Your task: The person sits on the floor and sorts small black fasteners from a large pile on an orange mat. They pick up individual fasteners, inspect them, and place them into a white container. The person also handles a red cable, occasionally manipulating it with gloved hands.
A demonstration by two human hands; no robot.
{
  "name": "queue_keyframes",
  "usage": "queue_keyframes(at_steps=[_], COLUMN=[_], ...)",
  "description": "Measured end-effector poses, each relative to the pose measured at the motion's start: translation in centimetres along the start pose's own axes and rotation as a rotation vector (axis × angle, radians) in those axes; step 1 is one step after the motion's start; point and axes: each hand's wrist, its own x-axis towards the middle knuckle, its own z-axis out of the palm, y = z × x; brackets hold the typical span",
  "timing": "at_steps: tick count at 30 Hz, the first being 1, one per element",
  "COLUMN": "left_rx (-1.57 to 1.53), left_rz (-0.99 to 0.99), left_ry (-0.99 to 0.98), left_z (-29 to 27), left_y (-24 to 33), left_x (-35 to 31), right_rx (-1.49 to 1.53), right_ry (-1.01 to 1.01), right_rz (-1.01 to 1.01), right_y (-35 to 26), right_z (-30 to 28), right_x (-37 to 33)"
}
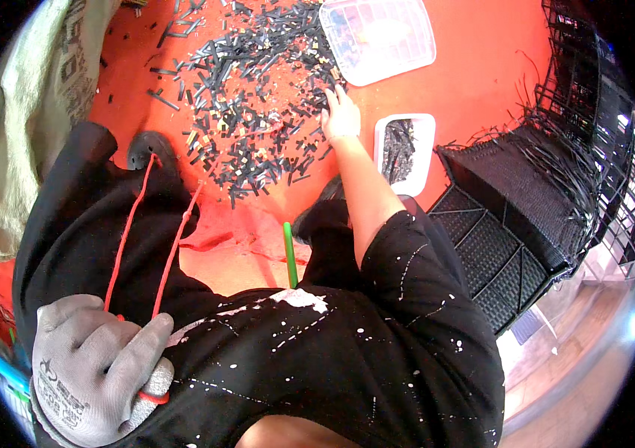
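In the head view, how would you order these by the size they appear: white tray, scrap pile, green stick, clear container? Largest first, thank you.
1. Scrap pile, widely scattered
2. Clear container
3. White tray
4. Green stick, very thin

This is apparent size only.

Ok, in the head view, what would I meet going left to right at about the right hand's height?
Pale sack, black trouser knee, dark shoe, scattered black scraps, bare right hand, white tray of black strips, black woven piece.
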Motion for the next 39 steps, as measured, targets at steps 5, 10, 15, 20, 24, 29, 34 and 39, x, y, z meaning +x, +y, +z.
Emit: queue_keyframes(at_steps=[5, 10, 15, 20, 24, 29, 34, 39], left_rx=[0.028, 0.040, 0.037, 0.046, 0.049, 0.046, 0.078, 0.065], left_rz=[0.009, 0.054, 0.066, 0.083, 0.061, 0.049, 0.070, 0.076], left_ry=[-0.010, -0.016, -0.055, -0.041, -0.070, -0.084, -0.062, -0.064], left_z=[0.3, 0.0, -0.1, 0.0, 0.0, 0.0, -0.2, -0.1], left_y=[0.1, 0.9, 1.3, 1.3, 1.3, 1.5, 2.3, 2.5], left_x=[0.1, 0.3, 0.4, 0.3, 0.5, 0.8, 0.9, 0.6], right_rx=[-0.337, -0.286, -0.300, -0.364, -0.318, -0.280, -0.215, -0.242], right_ry=[0.051, -0.067, 0.040, -0.127, -0.195, -0.167, -0.263, -0.295], right_rz=[0.251, 0.283, 0.172, 0.095, 0.320, 0.519, 0.394, 0.450], right_y=[-4.3, -4.2, -2.7, -0.5, 1.2, -2.0, -1.7, -3.9], right_z=[-0.8, -1.8, -3.1, -3.3, -2.2, -2.2, -0.5, -0.8], right_x=[-4.1, -7.1, -4.8, -3.8, -5.2, -6.9, -7.9, -10.2])
